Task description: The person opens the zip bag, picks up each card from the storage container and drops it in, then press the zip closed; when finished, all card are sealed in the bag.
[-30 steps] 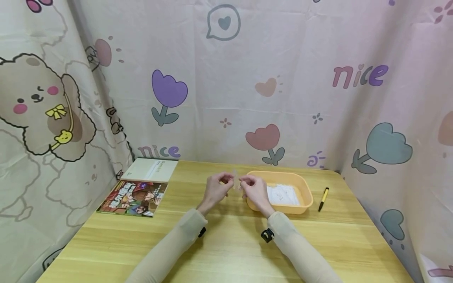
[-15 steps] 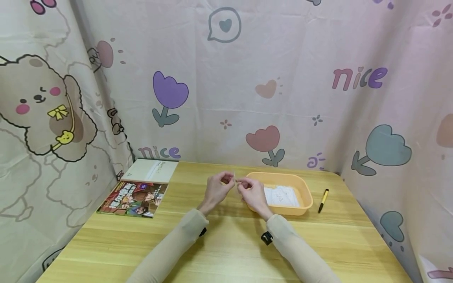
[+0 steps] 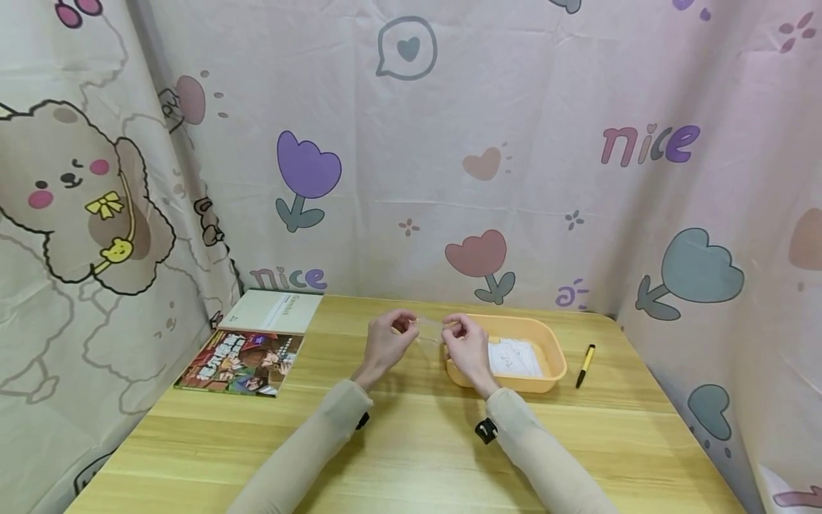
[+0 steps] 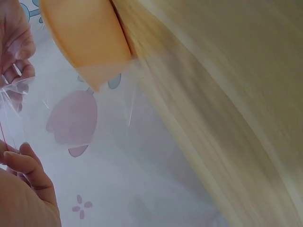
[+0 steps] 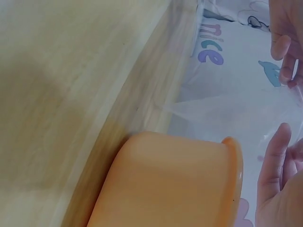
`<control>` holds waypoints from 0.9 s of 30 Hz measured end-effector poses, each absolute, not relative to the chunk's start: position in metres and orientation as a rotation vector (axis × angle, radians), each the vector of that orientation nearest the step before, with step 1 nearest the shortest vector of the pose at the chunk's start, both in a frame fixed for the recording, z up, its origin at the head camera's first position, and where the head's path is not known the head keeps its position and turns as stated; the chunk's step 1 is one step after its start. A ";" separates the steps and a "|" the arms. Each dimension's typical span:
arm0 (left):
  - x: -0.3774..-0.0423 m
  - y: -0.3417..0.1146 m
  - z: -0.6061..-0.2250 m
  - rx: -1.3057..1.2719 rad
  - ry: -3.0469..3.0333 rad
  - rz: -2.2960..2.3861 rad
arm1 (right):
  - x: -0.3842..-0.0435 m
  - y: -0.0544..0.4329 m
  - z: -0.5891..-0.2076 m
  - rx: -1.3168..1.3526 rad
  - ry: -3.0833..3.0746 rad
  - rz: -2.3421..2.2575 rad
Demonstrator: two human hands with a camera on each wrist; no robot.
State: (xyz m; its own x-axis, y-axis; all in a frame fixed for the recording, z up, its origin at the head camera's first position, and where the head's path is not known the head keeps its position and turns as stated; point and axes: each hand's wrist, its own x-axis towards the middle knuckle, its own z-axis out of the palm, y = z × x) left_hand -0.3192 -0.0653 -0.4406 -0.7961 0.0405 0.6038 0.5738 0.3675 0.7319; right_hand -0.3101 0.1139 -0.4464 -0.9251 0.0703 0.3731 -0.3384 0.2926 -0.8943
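A clear plastic zip bag [image 3: 429, 323] is stretched between my two hands above the table, and its see-through body [image 4: 111, 106] hangs down in the left wrist view. A thin red line [image 4: 2, 130] runs along its upper edge. My left hand [image 3: 385, 346] pinches one side of that edge. The other side is pinched by my right hand [image 3: 469, 351], which is in front of the left end of a yellow-orange plastic basket [image 3: 557, 350]. In the right wrist view the bag [image 5: 222, 111] looks flat, and I can make out nothing inside it.
White paper-like sheets [image 3: 514, 358] with faint drawn marks lie in the basket. A yellow and black pen [image 3: 586, 366] is to its right. At the table's left lie a colourful book [image 3: 242, 362] and a pale book [image 3: 271, 309]. Printed curtains [image 3: 398, 143] surround the table [image 3: 411, 457].
My hands came close together half a second ago and are now farther apart, with the bag's upper edge drawn out between them. The basket, pen and books have stayed in place.
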 end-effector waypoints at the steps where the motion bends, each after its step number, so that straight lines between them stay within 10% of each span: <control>1: -0.319 -0.066 -0.440 -0.533 -2.134 -1.439 | -0.311 0.114 -0.447 0.246 -2.225 1.666; 27: -0.325 -0.068 -0.436 -0.626 -2.203 -1.223 | -0.307 0.109 -0.453 0.375 -2.209 1.479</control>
